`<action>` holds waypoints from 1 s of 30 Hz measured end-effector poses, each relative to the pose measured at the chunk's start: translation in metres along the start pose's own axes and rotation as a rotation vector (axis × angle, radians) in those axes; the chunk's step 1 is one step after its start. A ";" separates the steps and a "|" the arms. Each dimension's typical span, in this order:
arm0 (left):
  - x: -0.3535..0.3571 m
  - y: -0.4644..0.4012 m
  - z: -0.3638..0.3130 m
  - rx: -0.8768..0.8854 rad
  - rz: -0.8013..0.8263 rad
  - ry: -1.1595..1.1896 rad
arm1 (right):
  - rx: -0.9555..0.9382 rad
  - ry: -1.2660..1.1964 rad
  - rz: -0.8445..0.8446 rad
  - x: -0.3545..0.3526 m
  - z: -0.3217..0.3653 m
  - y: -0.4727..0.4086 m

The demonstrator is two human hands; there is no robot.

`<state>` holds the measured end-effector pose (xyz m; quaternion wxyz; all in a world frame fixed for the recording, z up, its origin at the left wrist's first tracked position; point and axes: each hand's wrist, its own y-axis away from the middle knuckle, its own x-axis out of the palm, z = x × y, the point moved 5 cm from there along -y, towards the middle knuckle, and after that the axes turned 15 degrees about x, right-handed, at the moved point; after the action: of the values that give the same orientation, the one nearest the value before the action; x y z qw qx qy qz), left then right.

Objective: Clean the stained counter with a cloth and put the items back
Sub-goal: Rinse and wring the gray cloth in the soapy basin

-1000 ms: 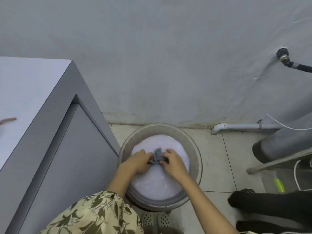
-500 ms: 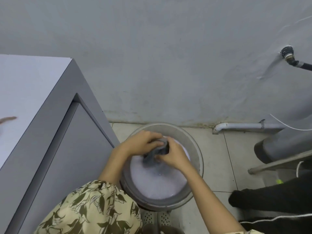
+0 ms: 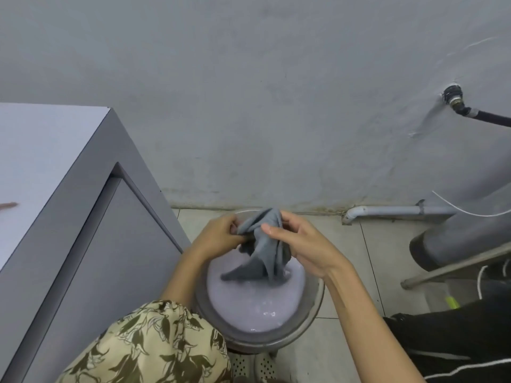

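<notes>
A wet grey cloth (image 3: 262, 250) hangs over a round metal basin (image 3: 312, 316) of soapy, foamy water on the tiled floor. My left hand (image 3: 218, 236) grips its upper left part. My right hand (image 3: 301, 244) holds the upper right part, with the fingers curled round the fabric. The cloth's lower end trails down to the foam. The white counter (image 3: 47, 161) rises at the left, with a small reddish mark (image 3: 8, 205) near its left edge.
A grey wall (image 3: 249, 92) stands close behind the basin. A white pipe (image 3: 398, 210) runs along its foot, and a hose fitting (image 3: 456, 102) sticks out at the upper right. A grey cylinder (image 3: 464, 233) and dark fabric (image 3: 456, 335) crowd the right side.
Both hands have lifted the cloth up out of the soapy water. It was bunched low in the basin before and now hangs stretched between them.
</notes>
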<state>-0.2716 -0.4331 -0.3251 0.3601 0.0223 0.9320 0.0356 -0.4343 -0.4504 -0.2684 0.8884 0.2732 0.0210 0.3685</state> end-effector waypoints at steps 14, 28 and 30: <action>0.046 0.028 0.044 -0.323 0.365 0.232 | -0.093 -0.323 0.005 -0.015 0.018 0.017; 0.018 0.027 0.040 -0.337 0.021 0.056 | 0.017 -0.565 -0.151 -0.038 -0.006 0.011; 0.011 0.025 0.035 -0.339 -0.048 0.114 | 0.132 -0.490 -0.253 -0.047 -0.021 0.006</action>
<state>-0.2557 -0.4054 -0.3560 0.3060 -0.0629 0.9318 0.1849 -0.4772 -0.4685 -0.2909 0.8861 0.4067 -0.1363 0.1756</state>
